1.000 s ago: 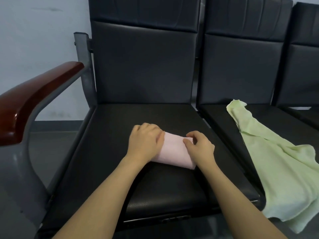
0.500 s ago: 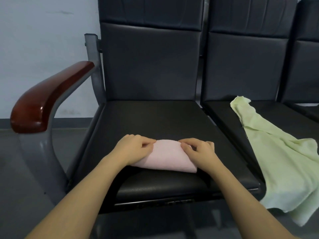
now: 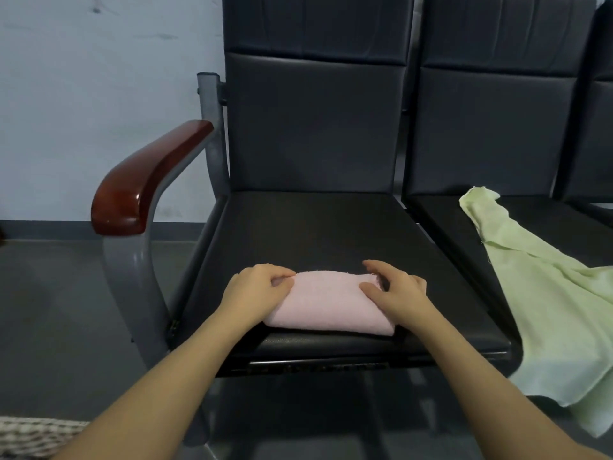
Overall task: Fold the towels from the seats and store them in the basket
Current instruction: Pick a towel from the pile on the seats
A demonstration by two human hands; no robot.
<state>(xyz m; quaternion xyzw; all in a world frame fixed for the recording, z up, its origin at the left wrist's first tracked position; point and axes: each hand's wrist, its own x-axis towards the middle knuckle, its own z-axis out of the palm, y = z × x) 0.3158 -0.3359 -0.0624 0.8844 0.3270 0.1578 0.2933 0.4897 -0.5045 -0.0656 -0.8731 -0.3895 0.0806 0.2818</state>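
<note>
Pink towel: folded into a compact oblong, lying flat on the near part of the left seat, close to its front edge, long side running left to right.

Step in hand, as judged: the fold on this piece is complete or all but complete, and both hands are set at its ends, either for a last tidying or for the lift. Storing has not begun.

Left hand: on the left end of the pink towel, fingers curled, fingertips and thumb pinching the upper layer at that end. Right hand: at the right end, thumb lying on the top face and fingers arched over the far right corner; it touches the cloth, but whether it has a firm grip cannot be told. The towel sits directly between the two hands.

Next move, as judged: take both ends so the layers stay together, lift clear of the seat and carry to the basket, whose woven rim shows at the near left on the floor, well apart from the seat. A loose hold risks the fold opening in transit.

Outstanding: green towel, unfolded, spread over the right seat and hanging off its near edge. A wooden armrest stands left of the work area.
</note>
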